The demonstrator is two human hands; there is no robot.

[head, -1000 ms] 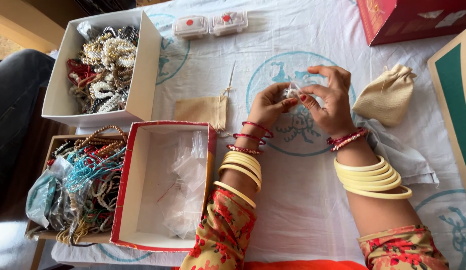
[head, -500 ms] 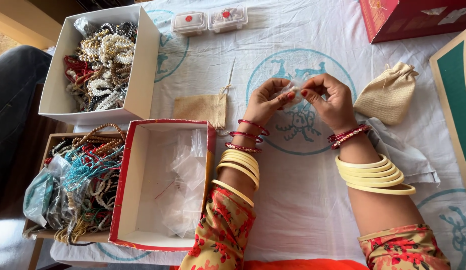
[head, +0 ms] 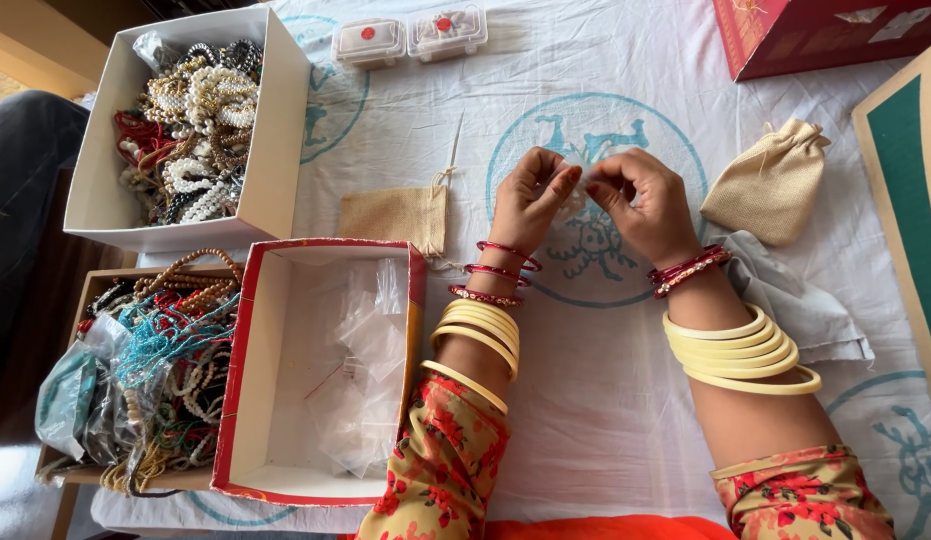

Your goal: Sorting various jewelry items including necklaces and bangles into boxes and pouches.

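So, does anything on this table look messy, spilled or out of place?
Nothing looks spilled or damaged. The oddest spot is the wooden tray at the left: its bead strands are tangled and some hang over the front edge. Both hands pinch something small and clear; I cannot tell what.

A small clear plastic packet point(head: 582, 170) sits pinched between the fingertips of both hands, held just above the white cloth. It's see-through and crinkled, mostly hidden by fingers; whatever is inside can't be made out. A flat burlap pouch point(head: 395, 217) lies just left.
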